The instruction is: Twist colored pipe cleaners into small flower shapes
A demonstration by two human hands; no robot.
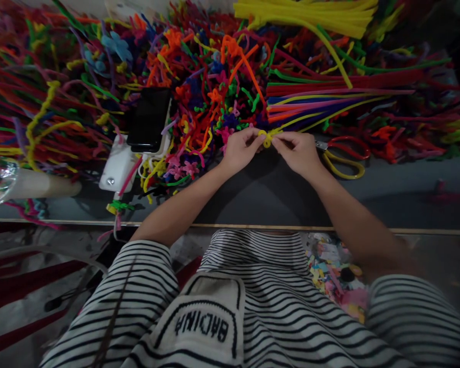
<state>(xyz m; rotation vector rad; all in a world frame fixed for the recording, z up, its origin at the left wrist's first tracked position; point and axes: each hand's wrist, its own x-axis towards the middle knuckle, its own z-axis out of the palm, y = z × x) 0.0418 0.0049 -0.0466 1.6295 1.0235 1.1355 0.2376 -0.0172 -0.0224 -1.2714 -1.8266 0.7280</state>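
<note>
1. Yellow piece (267, 138), just above frame centre: small loops are bent; it seems partly shaped, though what remains is too small to tell.
2. Left hand (240, 148) and right hand (297, 152): fingertips pinch the piece from either side.
3. Room for moving: the table's (262, 197) dark surface shows between the forearms, down to its front edge; the pile (210, 87) bounds it above, scissors (328, 146) beside the right hand.

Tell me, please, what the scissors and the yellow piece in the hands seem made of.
Scissors: handles likely smooth plastic, given their solid red and yellow; pivot end probably metal, from its grey shine.
Yellow piece: probably matte, fuzzy pipe cleaner, from its soft loops.
</note>
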